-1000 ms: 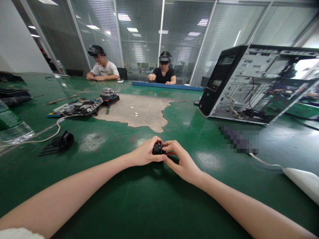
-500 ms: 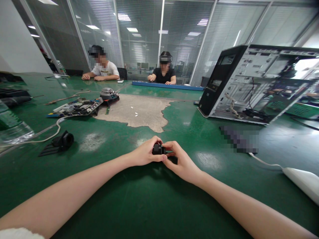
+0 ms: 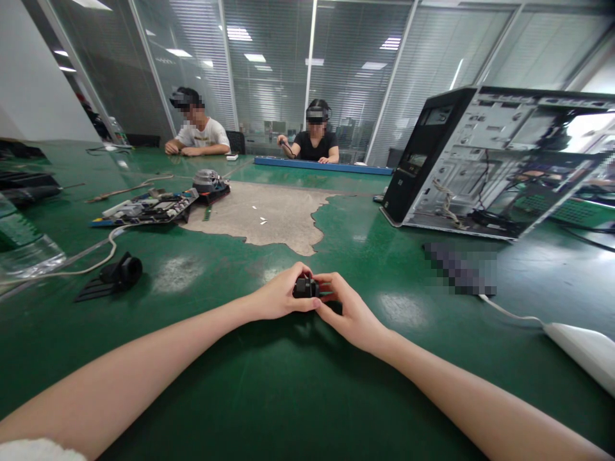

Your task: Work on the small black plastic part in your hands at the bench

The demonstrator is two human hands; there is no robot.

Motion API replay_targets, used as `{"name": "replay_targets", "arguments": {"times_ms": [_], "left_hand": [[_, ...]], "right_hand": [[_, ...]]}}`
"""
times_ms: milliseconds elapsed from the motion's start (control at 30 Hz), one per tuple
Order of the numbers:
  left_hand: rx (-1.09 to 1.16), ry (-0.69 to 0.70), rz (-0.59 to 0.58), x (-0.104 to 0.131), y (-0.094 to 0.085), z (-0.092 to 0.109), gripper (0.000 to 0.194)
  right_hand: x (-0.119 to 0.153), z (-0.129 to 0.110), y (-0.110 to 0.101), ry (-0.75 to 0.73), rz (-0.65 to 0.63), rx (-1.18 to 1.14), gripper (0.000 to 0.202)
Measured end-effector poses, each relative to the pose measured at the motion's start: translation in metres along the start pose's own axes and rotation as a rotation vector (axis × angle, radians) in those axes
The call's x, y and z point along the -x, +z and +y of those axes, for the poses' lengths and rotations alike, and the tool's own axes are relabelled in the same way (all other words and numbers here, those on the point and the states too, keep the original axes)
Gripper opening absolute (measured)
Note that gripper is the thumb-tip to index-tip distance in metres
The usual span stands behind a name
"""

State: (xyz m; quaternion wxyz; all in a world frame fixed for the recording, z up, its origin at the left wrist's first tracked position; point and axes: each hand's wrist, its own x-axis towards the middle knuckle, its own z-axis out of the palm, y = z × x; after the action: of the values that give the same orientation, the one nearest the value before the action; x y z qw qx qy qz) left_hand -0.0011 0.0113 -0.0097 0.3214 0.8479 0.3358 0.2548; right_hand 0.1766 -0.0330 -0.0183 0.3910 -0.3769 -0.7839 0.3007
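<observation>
Between my two hands is a small black boxy part [image 3: 303, 287], held a little above the green table [image 3: 259, 397]. My left hand [image 3: 280, 296] wraps around its left side, with the thumb along the near edge and fingers curled over the far side. On the right, my right hand [image 3: 346, 307] pinches its end between thumb and fingertips. The fingers cover much of the part, so its exact kind cannot be made out. To the left lies a black plastic piece [image 3: 115, 274] with a round ring and flat slotted base.
An open computer case [image 3: 432, 160] stands at the right, near a dark blurred item [image 3: 456, 266] and a white cabled device [image 3: 581, 352]. At left are a circuit board [image 3: 154, 208], a cooler [image 3: 209, 182] and a water bottle [image 3: 29, 240]. Two people sit across the table.
My hands stay in nearly the same place, with only a slight shift of the black part and fingers. Across the table, the person in black has raised a hand holding a tool with a cord.
</observation>
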Motion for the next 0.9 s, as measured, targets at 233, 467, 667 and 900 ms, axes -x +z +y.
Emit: {"name": "replay_targets", "arguments": {"times_ms": [233,467,667,900], "left_hand": [[-0.007,0.002,-0.003,0.0003,0.0001,0.0001,0.046],[-0.004,0.002,0.001,-0.0004,0.0007,-0.0006,0.045],[-0.005,0.001,-0.001,-0.0007,0.0007,-0.0010,0.045],[-0.009,0.011,0.000,-0.0004,0.0009,-0.0007,0.043]], "right_hand": [[0.0004,-0.0001,0.0001,-0.052,0.016,-0.016,0.033],[-0.0009,0.0006,0.0002,-0.008,0.019,-0.035,0.027],[-0.0009,-0.0010,0.0000,0.014,-0.020,0.012,0.031],[-0.0001,-0.0030,-0.0015,-0.072,0.002,0.029,0.033]]}}
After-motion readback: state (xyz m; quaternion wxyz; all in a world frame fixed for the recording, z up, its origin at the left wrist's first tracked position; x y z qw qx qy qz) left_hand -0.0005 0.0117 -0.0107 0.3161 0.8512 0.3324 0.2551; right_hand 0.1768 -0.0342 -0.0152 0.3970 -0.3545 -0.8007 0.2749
